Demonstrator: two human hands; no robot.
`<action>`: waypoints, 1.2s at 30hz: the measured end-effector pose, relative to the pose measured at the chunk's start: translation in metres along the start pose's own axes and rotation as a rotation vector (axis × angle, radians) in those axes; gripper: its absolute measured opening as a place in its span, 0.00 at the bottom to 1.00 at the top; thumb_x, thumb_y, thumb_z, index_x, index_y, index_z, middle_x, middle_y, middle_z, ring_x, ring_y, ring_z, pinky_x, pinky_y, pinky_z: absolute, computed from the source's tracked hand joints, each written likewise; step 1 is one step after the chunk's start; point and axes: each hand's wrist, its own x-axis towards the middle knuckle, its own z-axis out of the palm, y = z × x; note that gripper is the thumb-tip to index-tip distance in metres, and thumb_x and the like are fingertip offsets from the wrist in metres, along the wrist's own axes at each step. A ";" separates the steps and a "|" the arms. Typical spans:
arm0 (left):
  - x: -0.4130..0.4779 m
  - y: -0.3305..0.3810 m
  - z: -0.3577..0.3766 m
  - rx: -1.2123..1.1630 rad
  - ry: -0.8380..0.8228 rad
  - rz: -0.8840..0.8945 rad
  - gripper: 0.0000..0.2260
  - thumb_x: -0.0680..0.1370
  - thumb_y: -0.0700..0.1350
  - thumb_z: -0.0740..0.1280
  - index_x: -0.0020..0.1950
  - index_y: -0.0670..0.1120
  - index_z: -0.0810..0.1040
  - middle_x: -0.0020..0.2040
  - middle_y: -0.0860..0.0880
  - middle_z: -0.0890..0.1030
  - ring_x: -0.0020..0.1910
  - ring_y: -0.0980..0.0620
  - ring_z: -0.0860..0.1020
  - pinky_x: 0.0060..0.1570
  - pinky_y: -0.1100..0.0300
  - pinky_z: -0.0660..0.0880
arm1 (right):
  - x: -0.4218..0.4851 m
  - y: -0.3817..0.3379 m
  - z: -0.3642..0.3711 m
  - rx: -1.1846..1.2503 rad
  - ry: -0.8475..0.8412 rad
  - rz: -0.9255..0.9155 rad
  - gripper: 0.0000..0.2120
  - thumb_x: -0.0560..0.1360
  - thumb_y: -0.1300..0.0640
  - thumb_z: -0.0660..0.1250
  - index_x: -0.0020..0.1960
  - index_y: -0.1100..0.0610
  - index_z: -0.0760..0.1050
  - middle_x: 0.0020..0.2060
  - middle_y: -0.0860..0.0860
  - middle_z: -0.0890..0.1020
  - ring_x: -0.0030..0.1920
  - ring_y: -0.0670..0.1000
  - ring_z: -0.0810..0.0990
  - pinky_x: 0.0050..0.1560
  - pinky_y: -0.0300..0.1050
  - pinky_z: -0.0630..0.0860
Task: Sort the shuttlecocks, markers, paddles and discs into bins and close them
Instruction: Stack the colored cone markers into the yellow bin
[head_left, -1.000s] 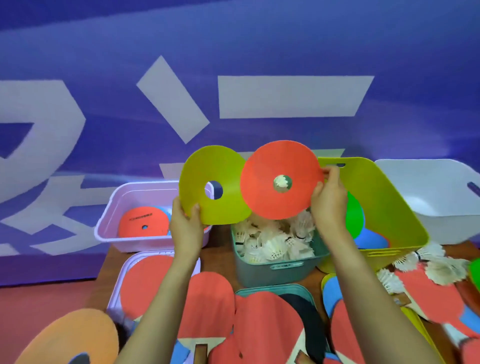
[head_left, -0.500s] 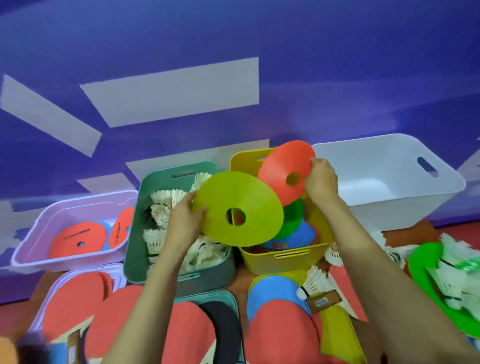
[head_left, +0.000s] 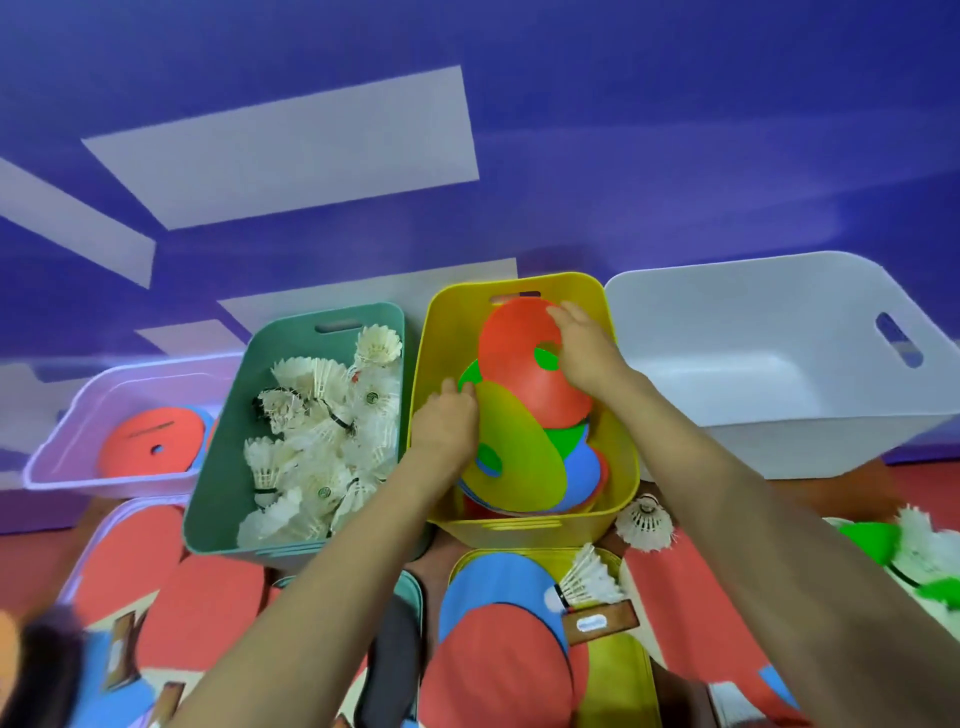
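both hands reach inside the smooth yellow bin (head_left: 519, 525), wedged rim to rim between the teal bin (head_left: 218, 467) and the white bin (head_left: 779, 447) at the far edge of the desk (head_left: 878, 480). the left hand (head_left: 444, 426) clenches its fingers on the rim of a flat lime disc (head_left: 519, 452), tilted by the left wall. the right hand (head_left: 587, 348) lies on a thin red disc (head_left: 519, 358) with a round hole; whether its fingers pinch it cannot be told.

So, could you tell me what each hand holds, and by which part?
The left hand grips the yellow-green disc by its left rim; the right hand holds the red disc at its right rim, inside the yellow bin.
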 end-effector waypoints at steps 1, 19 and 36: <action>0.000 0.000 0.001 0.052 0.007 0.010 0.20 0.76 0.33 0.58 0.69 0.40 0.64 0.64 0.40 0.67 0.63 0.40 0.68 0.57 0.50 0.71 | 0.002 -0.001 0.004 -0.052 -0.028 -0.018 0.30 0.75 0.69 0.57 0.75 0.56 0.57 0.76 0.57 0.52 0.75 0.59 0.54 0.73 0.50 0.55; -0.107 0.002 -0.008 -0.521 0.248 0.358 0.14 0.75 0.43 0.67 0.61 0.46 0.76 0.58 0.46 0.76 0.60 0.46 0.72 0.56 0.57 0.67 | -0.199 -0.055 -0.005 0.089 0.356 -0.117 0.21 0.73 0.65 0.65 0.66 0.60 0.70 0.64 0.58 0.71 0.65 0.58 0.68 0.67 0.50 0.65; -0.183 0.079 0.098 -0.565 -0.007 0.292 0.15 0.75 0.45 0.68 0.62 0.47 0.75 0.60 0.46 0.74 0.61 0.47 0.72 0.57 0.56 0.70 | -0.305 0.073 0.023 0.135 0.185 0.141 0.22 0.72 0.65 0.66 0.66 0.61 0.71 0.63 0.60 0.72 0.65 0.60 0.70 0.67 0.54 0.66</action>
